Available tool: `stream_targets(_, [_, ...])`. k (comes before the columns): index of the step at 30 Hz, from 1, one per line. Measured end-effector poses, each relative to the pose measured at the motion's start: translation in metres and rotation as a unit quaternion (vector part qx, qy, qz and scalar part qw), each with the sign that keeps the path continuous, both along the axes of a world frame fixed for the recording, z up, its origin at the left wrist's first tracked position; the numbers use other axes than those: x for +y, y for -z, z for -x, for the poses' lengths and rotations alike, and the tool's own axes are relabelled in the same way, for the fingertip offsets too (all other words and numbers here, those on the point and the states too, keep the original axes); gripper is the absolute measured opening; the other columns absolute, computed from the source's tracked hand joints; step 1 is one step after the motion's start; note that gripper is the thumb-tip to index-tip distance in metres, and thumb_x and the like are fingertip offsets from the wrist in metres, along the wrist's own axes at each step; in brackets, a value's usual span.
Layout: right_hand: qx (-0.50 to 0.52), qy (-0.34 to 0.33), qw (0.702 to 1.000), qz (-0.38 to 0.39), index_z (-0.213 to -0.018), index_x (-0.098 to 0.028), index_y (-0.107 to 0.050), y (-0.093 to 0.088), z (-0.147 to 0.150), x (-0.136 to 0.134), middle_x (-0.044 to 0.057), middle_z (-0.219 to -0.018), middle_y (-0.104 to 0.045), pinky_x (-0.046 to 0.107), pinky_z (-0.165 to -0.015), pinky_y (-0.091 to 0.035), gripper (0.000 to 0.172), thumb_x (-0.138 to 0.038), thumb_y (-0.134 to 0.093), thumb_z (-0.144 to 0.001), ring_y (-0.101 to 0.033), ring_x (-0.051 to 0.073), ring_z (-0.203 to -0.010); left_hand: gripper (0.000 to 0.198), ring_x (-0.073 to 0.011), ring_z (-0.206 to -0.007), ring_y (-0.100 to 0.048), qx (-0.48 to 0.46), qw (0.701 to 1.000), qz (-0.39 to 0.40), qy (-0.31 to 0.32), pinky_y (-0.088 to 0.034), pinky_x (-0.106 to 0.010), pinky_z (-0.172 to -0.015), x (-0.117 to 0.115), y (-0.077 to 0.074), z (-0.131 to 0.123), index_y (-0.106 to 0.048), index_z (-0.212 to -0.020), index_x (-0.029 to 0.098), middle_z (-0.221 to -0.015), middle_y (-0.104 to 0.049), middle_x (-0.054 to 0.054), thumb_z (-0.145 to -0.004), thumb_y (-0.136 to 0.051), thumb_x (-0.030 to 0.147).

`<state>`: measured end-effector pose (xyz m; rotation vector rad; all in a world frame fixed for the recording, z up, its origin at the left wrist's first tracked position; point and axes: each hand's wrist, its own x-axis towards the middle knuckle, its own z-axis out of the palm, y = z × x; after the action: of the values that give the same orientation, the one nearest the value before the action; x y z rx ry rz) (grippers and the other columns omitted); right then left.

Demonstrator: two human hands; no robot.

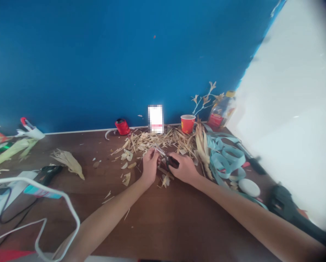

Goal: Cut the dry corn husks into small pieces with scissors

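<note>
Surrounding the scissors (165, 157), dry scraps (141, 140)

My left forearm (110, 214) and right forearm (234, 205) — bare as far as the view reaches; smooth outlines, narrowing to uncovered wrists (145, 182). My left hand (150, 166) and right hand (186, 169) — bare too, fingers (151, 153) slim; nails too small to make out.

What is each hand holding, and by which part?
Right hand: scissors, by the dark handles. Left hand: apparently a small pale piece, pinched; part unclear.
</note>
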<state>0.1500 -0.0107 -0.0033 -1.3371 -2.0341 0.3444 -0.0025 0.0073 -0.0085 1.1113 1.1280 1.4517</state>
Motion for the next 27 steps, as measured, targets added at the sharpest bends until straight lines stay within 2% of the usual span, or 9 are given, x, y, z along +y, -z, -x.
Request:
stream_targets(3, [0.003, 0.022, 1.0, 0.003, -0.105, -0.024, -0.062, 0.0015, -0.0001, 0.0015, 0.002, -0.086, -0.071, 0.027, -0.07, -0.045, 0.031, -0.026, -0.058, -0.074, -0.065, 0.02, -0.077, 0.026, -0.0105, -0.056, -0.046, 0.025, 1.0, 0.003, -0.01, -0.038, -0.022, -0.052, 0.0, -0.0014, 0.0006, -0.059, -0.08, 0.017, -0.062, -0.05, 0.002, -0.079, -0.059, 0.043])
stream_targets(6, [0.004, 0.017, 1.0, 0.016, -0.104, -0.025, -0.062, 0.0024, -0.0006, 0.0029, 0.001, -0.081, -0.07, 0.027, -0.069, -0.045, 0.031, -0.027, -0.058, -0.073, -0.064, 0.019, -0.074, 0.027, -0.0102, -0.055, -0.046, 0.036, 0.999, 0.003, -0.008, -0.037, -0.022, -0.052, 0.0007, -0.0001, 0.0015, -0.06, -0.079, 0.017, -0.061, -0.05, 0.002, -0.078, -0.061, 0.043])
stream_targets(10, [0.002, 0.006, 1.0, 0.018, -0.104, -0.025, -0.062, 0.0023, -0.0007, 0.0031, 0.001, -0.083, -0.07, 0.027, -0.071, -0.044, 0.033, -0.025, -0.06, -0.071, -0.064, 0.019, -0.077, 0.024, -0.0089, -0.051, -0.044, 0.014, 1.0, 0.008, -0.003, -0.034, -0.021, -0.05, 0.0024, 0.003, 0.002, -0.057, -0.078, 0.017, -0.058, -0.049, 0.003, -0.078, -0.061, 0.04])
stream_targets(19, [-0.001, -0.007, 1.0, 0.024, -0.102, -0.025, -0.06, -0.0028, -0.0004, 0.0015, -0.001, -0.078, -0.068, 0.025, -0.065, -0.041, 0.03, -0.025, -0.058, -0.072, -0.062, 0.017, -0.072, 0.022, -0.0076, -0.052, -0.042, -0.028, 0.999, 0.007, 0.031, -0.031, -0.02, -0.05, 0.0024, 0.0028, 0.0018, -0.051, -0.074, 0.017, -0.061, -0.047, 0.004, -0.08, -0.059, 0.037])
stream_targets(27, [0.006, -0.016, 1.0, 0.021, -0.104, -0.024, -0.06, -0.0008, -0.0009, 0.0017, 0.0, -0.081, -0.068, 0.025, -0.067, -0.041, 0.03, -0.026, -0.057, -0.074, -0.062, 0.017, -0.075, 0.021, -0.0074, -0.053, -0.042, -0.042, 0.998, 0.015, 0.04, -0.032, -0.02, -0.051, 0.0021, 0.0021, 0.0012, -0.05, -0.072, 0.016, -0.062, -0.048, 0.004, -0.079, -0.06, 0.034])
